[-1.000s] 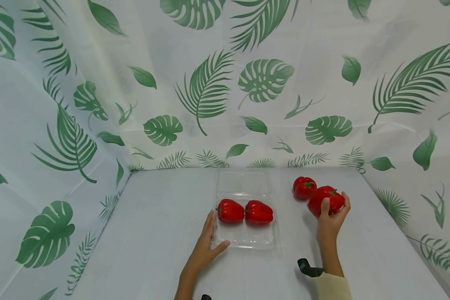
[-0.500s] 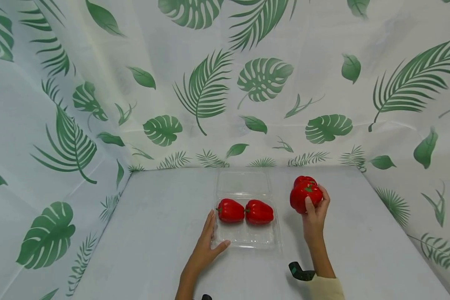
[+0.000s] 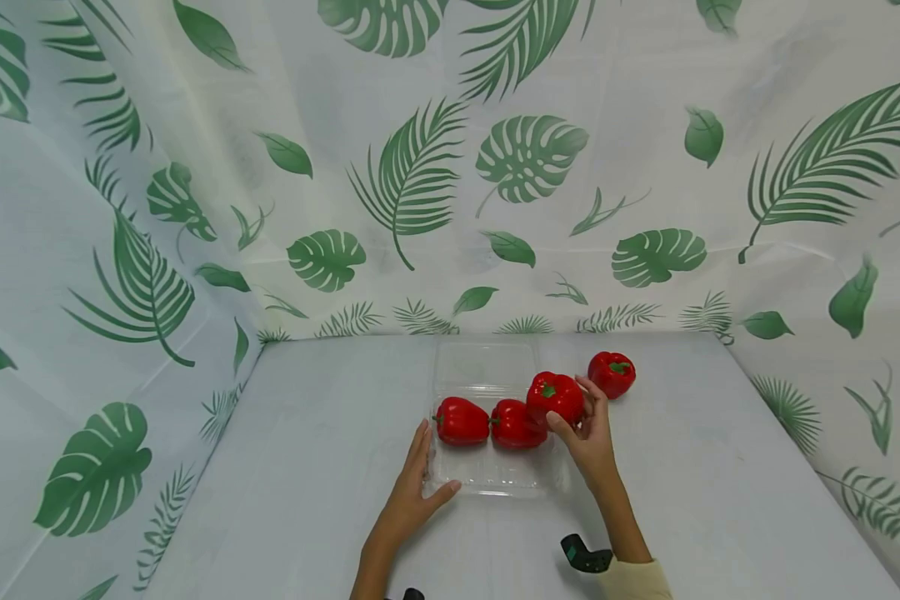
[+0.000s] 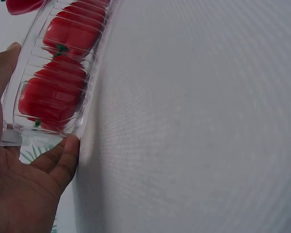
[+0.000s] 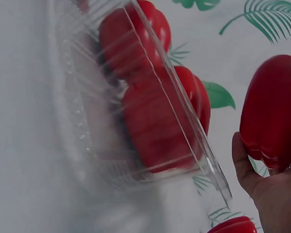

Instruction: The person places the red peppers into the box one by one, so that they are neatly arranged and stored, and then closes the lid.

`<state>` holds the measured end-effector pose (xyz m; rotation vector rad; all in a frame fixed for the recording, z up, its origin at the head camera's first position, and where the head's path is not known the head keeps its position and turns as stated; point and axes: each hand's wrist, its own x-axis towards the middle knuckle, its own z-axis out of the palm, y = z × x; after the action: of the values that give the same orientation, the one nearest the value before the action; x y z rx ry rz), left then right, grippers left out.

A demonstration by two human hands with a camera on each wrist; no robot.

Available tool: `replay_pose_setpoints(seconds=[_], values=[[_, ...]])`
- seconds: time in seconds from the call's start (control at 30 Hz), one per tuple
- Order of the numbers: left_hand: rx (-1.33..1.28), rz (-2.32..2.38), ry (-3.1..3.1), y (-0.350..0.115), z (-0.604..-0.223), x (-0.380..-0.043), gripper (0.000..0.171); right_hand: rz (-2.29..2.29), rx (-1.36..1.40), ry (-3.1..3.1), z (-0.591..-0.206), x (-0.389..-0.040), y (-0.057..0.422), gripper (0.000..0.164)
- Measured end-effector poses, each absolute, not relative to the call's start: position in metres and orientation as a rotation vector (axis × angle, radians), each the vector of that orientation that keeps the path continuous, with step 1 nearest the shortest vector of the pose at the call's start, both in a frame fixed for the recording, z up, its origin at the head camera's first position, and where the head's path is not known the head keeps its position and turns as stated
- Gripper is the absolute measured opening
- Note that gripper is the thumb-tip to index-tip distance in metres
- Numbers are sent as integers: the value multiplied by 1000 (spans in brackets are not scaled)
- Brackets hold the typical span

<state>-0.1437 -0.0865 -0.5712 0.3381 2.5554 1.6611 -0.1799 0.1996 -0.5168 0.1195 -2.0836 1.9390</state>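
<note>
On the left we have a broad stretch of white table [image 3: 300,450] between the leaf-print cloth [image 3: 120,275] and the left hand [image 3: 407,493], whose thumb and fingers are spread around the near left corner of one plastic box [image 3: 483,475], touching it. We count four red peppers: the left pepper [image 3: 462,422] and the second pepper [image 3: 513,430] lie end to end in the far half of the box, its floor showing in front of them up to the near rim. One lid [image 3: 487,365] lies folded back behind. The right hand [image 3: 591,437] pinches the held pepper [image 3: 554,397] between thumb and fingers, above the box's far right edge. The last pepper [image 3: 612,375] sits on the table farther right, with more tabletop between it and the cloth's right side. Half a second ago we saw the held pepper right of the box, partly covering the last pepper; it has come left, while the left hand and box have stayed put.
</note>
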Motion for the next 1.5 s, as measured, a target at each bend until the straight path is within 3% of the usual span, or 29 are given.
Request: replay_pose_setpoints(seconds=[0.73,1.5], values=[[410,1716,2551,-91,-576,-146,96,1482,571,-2512,-524,-155,133,78],[493,1709,2551,-93,-577,-146,109,1233,504,-2670,-534,-151,111,78]])
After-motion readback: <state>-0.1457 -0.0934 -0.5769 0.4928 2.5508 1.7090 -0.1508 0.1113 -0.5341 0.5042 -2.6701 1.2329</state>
